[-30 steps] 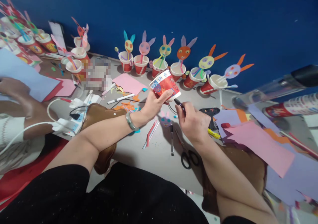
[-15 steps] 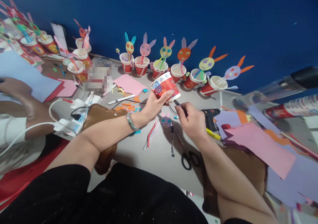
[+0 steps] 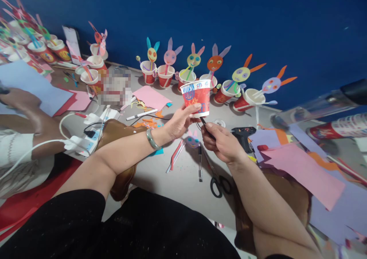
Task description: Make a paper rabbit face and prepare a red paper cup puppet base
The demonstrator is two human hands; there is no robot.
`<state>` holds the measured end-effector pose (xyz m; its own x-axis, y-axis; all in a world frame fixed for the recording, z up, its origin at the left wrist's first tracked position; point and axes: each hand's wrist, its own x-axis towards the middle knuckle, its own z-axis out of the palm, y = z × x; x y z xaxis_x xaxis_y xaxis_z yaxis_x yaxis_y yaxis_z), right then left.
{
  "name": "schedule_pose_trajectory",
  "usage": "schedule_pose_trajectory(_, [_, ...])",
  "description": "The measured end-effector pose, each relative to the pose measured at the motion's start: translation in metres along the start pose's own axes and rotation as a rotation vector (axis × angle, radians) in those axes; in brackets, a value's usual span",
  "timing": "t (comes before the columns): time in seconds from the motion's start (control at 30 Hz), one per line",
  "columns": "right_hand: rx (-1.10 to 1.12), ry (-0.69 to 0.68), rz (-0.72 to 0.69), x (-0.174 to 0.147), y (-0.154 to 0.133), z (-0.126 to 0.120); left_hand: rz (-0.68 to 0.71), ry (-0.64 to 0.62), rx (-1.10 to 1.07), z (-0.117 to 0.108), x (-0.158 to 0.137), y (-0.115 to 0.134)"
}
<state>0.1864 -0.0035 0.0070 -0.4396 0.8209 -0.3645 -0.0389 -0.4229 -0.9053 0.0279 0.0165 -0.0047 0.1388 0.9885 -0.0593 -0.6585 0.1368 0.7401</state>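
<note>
My left hand [image 3: 180, 123] grips a red patterned paper cup [image 3: 197, 96], thumb across its front, mouth upward. In my right hand [image 3: 222, 140] is a slim black tool [image 3: 203, 121] whose kind I cannot make out. Its tip is at the underside of the cup; whether it goes in is unclear. Below the hands lie a paper rabbit face [image 3: 192, 140], several drinking straws [image 3: 174, 157], a pen [image 3: 200, 167] and black-handled scissors [image 3: 216, 186]. A black glue gun [image 3: 243, 132] rests to the right of my right hand.
Rabbit-topped cups [image 3: 165, 75] line the blue wall [image 3: 183, 14]. Stacked cups [image 3: 338, 127], a clear tube [image 3: 312, 106] and pink paper [image 3: 306, 171] are at right. At left are a power strip [image 3: 86, 142] and a co-worker's arm [image 3: 37, 121] beside blue paper [image 3: 31, 83].
The cup has moved slightly right and turned more upright in my left hand. My right hand has shifted a little left and down, still holding the black tool at the cup's base.
</note>
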Motion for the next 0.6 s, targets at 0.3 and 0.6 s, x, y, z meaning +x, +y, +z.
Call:
schedule_pose_trajectory(0.3, [-0.118,0.102,-0.120,-0.002,0.001,-0.003,-0.016,-0.021,0.018,0.001,-0.001,0.002])
schedule_pose_trajectory(0.6, [-1.408,0.649,-0.667,-0.008,0.009,-0.009,-0.030,0.027,0.039,-0.001,0.000,0.000])
